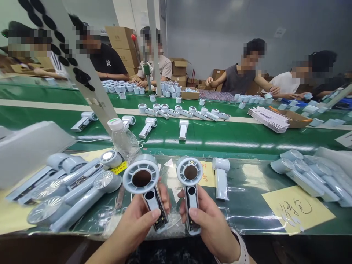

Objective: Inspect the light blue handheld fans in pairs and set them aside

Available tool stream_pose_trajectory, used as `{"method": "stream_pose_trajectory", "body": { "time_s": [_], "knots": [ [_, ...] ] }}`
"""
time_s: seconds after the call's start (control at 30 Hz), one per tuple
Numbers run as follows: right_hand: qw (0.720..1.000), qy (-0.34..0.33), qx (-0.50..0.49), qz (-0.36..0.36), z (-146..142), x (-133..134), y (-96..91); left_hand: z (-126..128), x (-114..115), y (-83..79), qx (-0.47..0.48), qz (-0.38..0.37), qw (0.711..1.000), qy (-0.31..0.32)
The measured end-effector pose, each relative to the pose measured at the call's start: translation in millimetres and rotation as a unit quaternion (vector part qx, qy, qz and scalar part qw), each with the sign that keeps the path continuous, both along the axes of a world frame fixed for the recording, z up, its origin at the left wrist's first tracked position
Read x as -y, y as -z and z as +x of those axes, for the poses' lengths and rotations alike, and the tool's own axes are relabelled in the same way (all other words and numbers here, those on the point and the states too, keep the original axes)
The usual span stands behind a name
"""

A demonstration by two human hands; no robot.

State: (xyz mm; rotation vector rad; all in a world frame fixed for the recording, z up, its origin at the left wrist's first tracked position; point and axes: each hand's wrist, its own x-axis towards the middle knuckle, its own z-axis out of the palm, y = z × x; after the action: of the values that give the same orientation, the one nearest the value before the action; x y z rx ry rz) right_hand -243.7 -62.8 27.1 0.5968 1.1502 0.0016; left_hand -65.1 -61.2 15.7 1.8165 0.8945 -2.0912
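the left hand (132,229) and the right hand (210,223) are seen nearest, above the bench (247,216). a pale blue fan body (152,209) is pinched in the left grip, and a second fan body (191,205) is pinched in the right grip. more fans (74,187) are laid at left, and a yellow note (297,209) is placed at right. farther, a plastic bottle (123,135) is standing, fan parts (178,112) are lined on a green conveyor belt (209,137), and co-workers (239,69) are seated beyond it.
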Motion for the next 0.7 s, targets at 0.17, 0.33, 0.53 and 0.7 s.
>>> {"method": "stream_pose_trajectory", "body": {
  "time_s": [0.17, 0.33, 0.53, 0.7],
  "knots": [
    [0.999, -0.017, 0.001, 0.027, 3, -5, -6.6, 5, 0, -14.7, -0.035, -0.040, 0.998, -0.016],
    [0.999, 0.004, -0.021, 0.047, 10, -4, -4.3, 5, -4, -13.1, -0.061, -0.066, 0.996, -0.028],
    [0.996, 0.055, -0.033, 0.062, 12, -1, -4.2, 6, -2, -18.1, -0.040, -0.030, 0.999, -0.016],
    [0.997, 0.069, -0.019, 0.031, 9, -5, -6.3, 6, 2, -22.0, -0.048, -0.035, 0.998, -0.038]
  ]
}}
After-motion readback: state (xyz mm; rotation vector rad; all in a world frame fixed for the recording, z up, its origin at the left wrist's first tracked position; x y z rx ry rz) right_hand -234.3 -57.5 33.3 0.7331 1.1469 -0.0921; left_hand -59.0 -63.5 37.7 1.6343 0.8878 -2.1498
